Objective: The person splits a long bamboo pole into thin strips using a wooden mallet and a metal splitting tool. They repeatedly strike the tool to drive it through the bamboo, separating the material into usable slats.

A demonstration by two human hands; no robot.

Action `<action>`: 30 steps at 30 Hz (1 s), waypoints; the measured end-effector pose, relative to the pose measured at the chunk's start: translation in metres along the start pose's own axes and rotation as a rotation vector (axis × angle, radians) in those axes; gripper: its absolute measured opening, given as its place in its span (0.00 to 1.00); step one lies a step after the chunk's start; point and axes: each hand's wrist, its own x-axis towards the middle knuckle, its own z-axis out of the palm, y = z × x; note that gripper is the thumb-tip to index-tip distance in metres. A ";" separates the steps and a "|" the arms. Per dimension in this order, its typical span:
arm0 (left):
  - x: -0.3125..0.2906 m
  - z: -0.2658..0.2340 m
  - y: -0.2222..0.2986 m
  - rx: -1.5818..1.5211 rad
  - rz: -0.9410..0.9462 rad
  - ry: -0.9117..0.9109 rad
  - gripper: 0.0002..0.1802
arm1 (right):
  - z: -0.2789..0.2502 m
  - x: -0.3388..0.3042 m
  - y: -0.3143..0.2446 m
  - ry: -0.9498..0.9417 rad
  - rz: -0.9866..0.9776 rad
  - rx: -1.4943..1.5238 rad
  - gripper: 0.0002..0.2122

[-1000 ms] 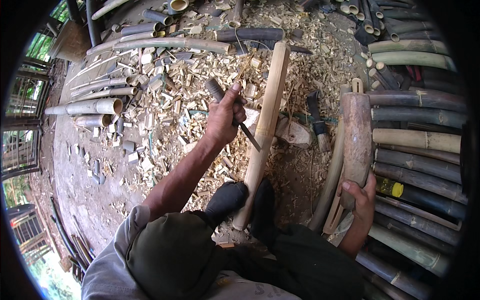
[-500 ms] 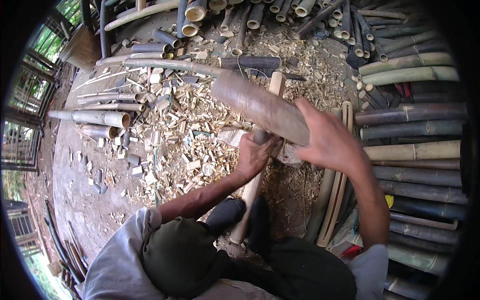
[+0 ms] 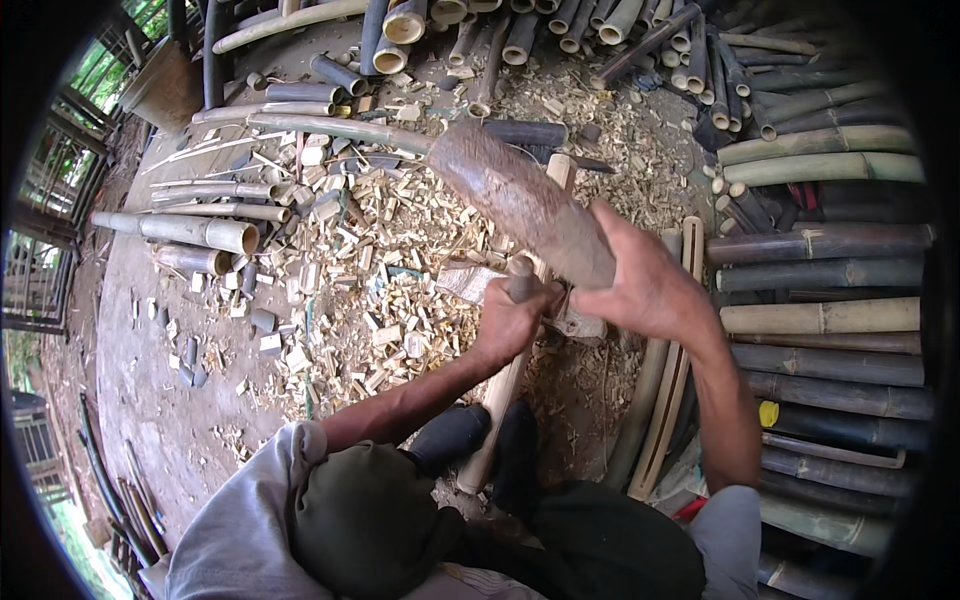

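My right hand [image 3: 655, 275] grips the near end of a thick wooden mallet [image 3: 510, 195], its heavy end pointing to the far left. My left hand [image 3: 508, 322] is wrapped round the upright handle [image 3: 520, 280] of what looks like a chisel; its blade is hidden below my fist. Under both hands runs a pale split bamboo piece [image 3: 502, 392], from between my feet to beyond the mallet. It crosses a low wooden block [image 3: 470, 282]. The mallet is above and beyond the handle's top, apart from it.
Bamboo chips [image 3: 400, 310] litter the ground ahead and to the left. Cut bamboo poles [image 3: 820, 318] are stacked along my right, with more pole ends [image 3: 520, 40] at the back. A slotted bamboo length [image 3: 668, 410] lies by my right arm. A bucket [image 3: 165, 90] stands far left.
The mallet was blurred with motion and partly covered the chisel handle; now it is clear of the handle's top. My left hand keeps its grip. The whole view has shifted slightly.
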 end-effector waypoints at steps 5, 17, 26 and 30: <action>0.026 -0.048 -0.015 -0.492 -0.215 0.112 0.14 | 0.011 0.001 0.036 0.062 -0.119 0.112 0.34; -0.030 -0.049 0.018 0.169 0.030 -0.430 0.09 | 0.026 -0.024 0.057 0.015 -0.055 0.587 0.36; -0.014 -0.101 -0.009 -0.653 -0.378 0.138 0.25 | 0.036 -0.053 0.061 0.061 -0.030 0.608 0.37; -0.022 -0.099 -0.036 -0.594 -0.469 0.068 0.23 | 0.039 -0.052 0.065 0.018 -0.054 0.617 0.39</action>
